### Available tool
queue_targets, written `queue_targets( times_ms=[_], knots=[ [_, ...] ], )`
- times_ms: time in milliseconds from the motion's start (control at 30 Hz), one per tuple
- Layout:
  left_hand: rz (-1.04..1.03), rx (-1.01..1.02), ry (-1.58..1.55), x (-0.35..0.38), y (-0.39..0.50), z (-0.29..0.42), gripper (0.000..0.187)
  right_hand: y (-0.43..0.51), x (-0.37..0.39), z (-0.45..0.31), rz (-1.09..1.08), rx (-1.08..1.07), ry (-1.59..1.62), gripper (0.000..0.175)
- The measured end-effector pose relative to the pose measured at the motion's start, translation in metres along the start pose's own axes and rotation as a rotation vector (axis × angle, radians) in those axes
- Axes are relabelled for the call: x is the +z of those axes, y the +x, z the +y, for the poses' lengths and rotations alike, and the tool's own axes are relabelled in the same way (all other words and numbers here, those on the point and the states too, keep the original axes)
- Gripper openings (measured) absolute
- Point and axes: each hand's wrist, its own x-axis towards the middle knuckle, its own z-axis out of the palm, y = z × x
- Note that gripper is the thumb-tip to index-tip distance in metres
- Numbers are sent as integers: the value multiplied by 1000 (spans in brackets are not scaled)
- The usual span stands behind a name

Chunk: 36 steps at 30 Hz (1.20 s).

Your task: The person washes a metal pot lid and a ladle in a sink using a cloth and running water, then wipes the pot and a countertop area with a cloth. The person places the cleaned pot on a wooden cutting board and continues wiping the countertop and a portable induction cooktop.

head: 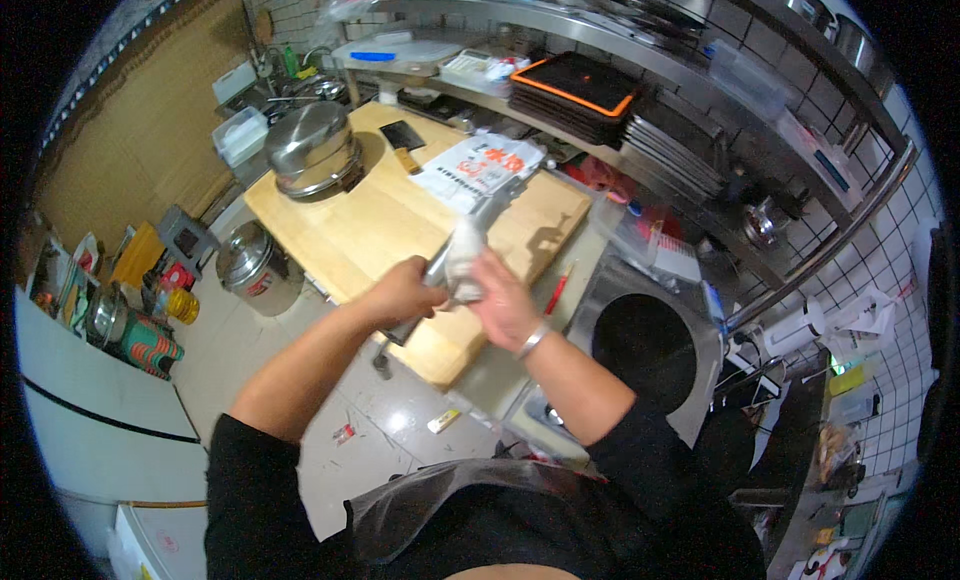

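Note:
My left hand [401,291] is closed around a long grey metal tool [437,268], blurred and blade-like; I cannot tell its exact kind. Against that tool, my right hand [504,299] presses a bunched white cloth [465,254]. Both hands are over a pale wooden work board [352,239], close to a thicker wooden cutting board [559,205] on the right. Beyond them lies a white printed plastic bag [480,167], with a dark flat rectangular object [403,135] farther back. A red slim tool [557,293] rests right of my right hand.
A lidded steel pot [311,149] stands at the board's far left. A steel bucket [259,269] is on the floor. Stacked black trays [574,92] sit on a steel shelf [480,6]. A round black surface [645,351] is at right.

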Motion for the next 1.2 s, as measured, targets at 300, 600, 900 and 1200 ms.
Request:
queue_targets(
  times_ms=[300, 600, 900, 1200],
  knots=[
    [274, 20, 20, -32, -120, -117, 40, 95, 121, 126, 498, -176, -523, 58],
    [460, 231, 59, -113, -163, -191, 47, 63, 229, 202, 244, 293, -324, 37],
    [-209, 99, -1418, -137, -189, -195, 54, 80, 261, 191, -115, 369, 248, 49],
    [474, 314, -904, -187, -154, -187, 47, 64, 289, 150, -76, -113, -1531, 50]
  ],
)
